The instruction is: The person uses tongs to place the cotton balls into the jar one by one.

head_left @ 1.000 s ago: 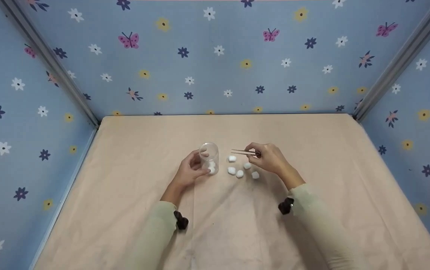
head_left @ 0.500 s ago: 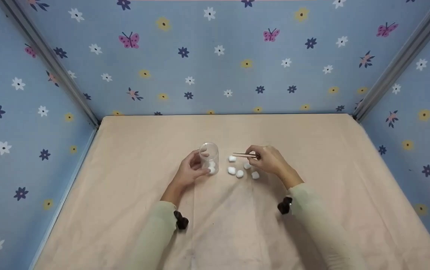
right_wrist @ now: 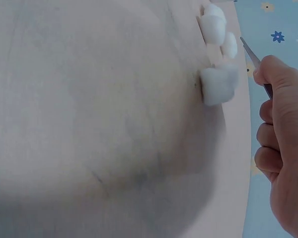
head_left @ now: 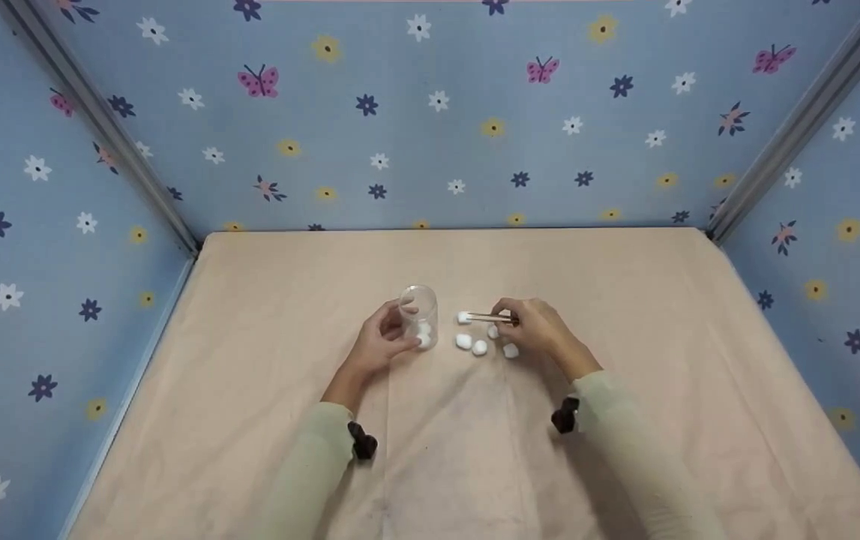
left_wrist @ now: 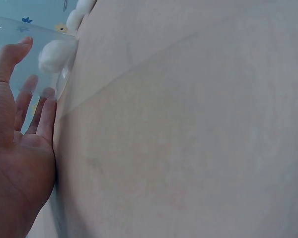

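Note:
My left hand [head_left: 376, 349] grips a clear plastic cup [head_left: 421, 301] that stands upright on the cloth, thumb on the near side and fingers around the back. Inside it lie white cotton balls [left_wrist: 54, 56], low down near the bottom. With thumb and fingers my right hand [head_left: 546, 326] pinches metal tweezers [head_left: 486, 318] pointing left. Their tips are at the rearmost cotton ball [head_left: 462, 318] of a small group to the right of the cup. Several more loose cotton balls [head_left: 463, 342] lie just nearer; one is partly hidden under the right hand.
A pale peach cloth [head_left: 287, 300] with creases covers the table. Blue flowered panels [head_left: 430, 150] wall in the back and both sides, with grey posts [head_left: 782, 112] at the rear corners. Dark wrist devices [head_left: 362, 441] sit at both sleeves.
My right hand has come down and slightly nearer, bringing the tweezer tips from behind the rearmost cotton ball onto it. The left hand and the cup have stayed put.

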Demonstrator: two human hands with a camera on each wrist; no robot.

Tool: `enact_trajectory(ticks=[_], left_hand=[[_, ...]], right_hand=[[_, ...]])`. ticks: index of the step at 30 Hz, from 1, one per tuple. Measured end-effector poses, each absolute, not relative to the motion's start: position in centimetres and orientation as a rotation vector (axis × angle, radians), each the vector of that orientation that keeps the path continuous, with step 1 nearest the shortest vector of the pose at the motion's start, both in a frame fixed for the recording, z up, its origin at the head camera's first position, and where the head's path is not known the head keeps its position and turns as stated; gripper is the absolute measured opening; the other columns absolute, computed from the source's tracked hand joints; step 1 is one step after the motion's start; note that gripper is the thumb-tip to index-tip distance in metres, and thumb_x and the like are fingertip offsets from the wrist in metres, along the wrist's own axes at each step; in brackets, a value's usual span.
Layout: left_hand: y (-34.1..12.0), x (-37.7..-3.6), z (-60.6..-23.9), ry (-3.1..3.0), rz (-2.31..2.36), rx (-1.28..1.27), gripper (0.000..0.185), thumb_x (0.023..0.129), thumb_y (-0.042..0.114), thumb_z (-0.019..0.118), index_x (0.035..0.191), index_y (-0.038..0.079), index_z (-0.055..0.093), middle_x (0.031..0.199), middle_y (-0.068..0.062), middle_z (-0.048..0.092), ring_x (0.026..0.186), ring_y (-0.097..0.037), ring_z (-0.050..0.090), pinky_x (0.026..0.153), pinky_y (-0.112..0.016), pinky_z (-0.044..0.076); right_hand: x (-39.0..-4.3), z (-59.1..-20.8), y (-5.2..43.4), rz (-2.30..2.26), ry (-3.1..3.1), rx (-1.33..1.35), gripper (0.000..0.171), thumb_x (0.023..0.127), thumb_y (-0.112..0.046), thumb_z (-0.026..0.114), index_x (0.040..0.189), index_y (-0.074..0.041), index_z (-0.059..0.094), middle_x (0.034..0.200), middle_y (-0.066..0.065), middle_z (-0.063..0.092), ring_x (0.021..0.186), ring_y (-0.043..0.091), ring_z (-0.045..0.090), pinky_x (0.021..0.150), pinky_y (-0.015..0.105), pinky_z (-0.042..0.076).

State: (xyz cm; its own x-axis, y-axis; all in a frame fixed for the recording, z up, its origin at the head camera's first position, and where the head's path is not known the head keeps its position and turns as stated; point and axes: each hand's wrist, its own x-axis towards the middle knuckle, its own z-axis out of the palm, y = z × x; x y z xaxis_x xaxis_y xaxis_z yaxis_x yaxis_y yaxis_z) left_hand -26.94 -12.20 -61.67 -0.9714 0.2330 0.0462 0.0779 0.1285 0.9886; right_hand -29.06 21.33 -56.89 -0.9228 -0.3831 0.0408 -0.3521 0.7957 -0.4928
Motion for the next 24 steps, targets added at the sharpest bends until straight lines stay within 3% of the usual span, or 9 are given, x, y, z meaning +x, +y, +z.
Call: enact_trajectory(ticks=[9, 15, 20, 24], left_hand=[[-12.1, -26.9, -61.5, 2.275, 1.944, 0.297, 0.076, 0.096, -0.007, 0.083, 0.164, 0.004, 0.052, 0.158, -0.024, 0.064, 0.154, -0.042, 0.059, 0.134, -0.054, 0.049], [-12.1, -26.9, -61.7, 2.291, 1.936, 0.295, 0.075, 0.096, -0.007, 0.083, 0.163, 0.005, 0.053, 0.157, -0.024, 0.064, 0.154, -0.042, 0.059, 0.134, -0.054, 0.049], [-12.1, -27.0, -61.7, 2.296, 1.934, 0.306, 0.074, 0.095, -0.007, 0.084, 0.162, 0.003, 0.053, 0.157, -0.025, 0.064, 0.154, -0.042, 0.059, 0.134, -0.054, 0.049], [-12.1, -27.0, -61.7, 2.295, 1.938, 0.294, 0.074, 0.095, -0.007, 0.084, 0.162, 0.004, 0.053, 0.156, -0.024, 0.065, 0.152, -0.040, 0.060, 0.133, -0.053, 0.050]], right_hand=[[-29.6, -58.5, 21.5, -0.843, 2.903, -0.687, 0.019, 0.106, -0.020, 0.074, 0.123, -0.012, 0.080, 0.085, 0.007, 0.076, 0.070, 0.014, 0.050, 0.065, 0.031, 0.041], [-29.4, -58.0, 21.1, -0.789, 2.900, -0.637, 0.021, 0.104, -0.017, 0.074, 0.124, -0.011, 0.080, 0.091, 0.010, 0.078, 0.075, 0.019, 0.057, 0.069, 0.038, 0.048], [-31.7, -61.8, 22.2, -0.802, 2.923, -0.713, 0.020, 0.105, -0.026, 0.071, 0.122, -0.018, 0.079, 0.086, 0.003, 0.074, 0.072, 0.018, 0.054, 0.064, 0.037, 0.044], [-31.6, -61.8, 22.1, -0.774, 2.921, -0.705, 0.021, 0.104, -0.026, 0.070, 0.122, -0.019, 0.078, 0.085, 0.005, 0.072, 0.073, 0.020, 0.053, 0.064, 0.039, 0.044]])
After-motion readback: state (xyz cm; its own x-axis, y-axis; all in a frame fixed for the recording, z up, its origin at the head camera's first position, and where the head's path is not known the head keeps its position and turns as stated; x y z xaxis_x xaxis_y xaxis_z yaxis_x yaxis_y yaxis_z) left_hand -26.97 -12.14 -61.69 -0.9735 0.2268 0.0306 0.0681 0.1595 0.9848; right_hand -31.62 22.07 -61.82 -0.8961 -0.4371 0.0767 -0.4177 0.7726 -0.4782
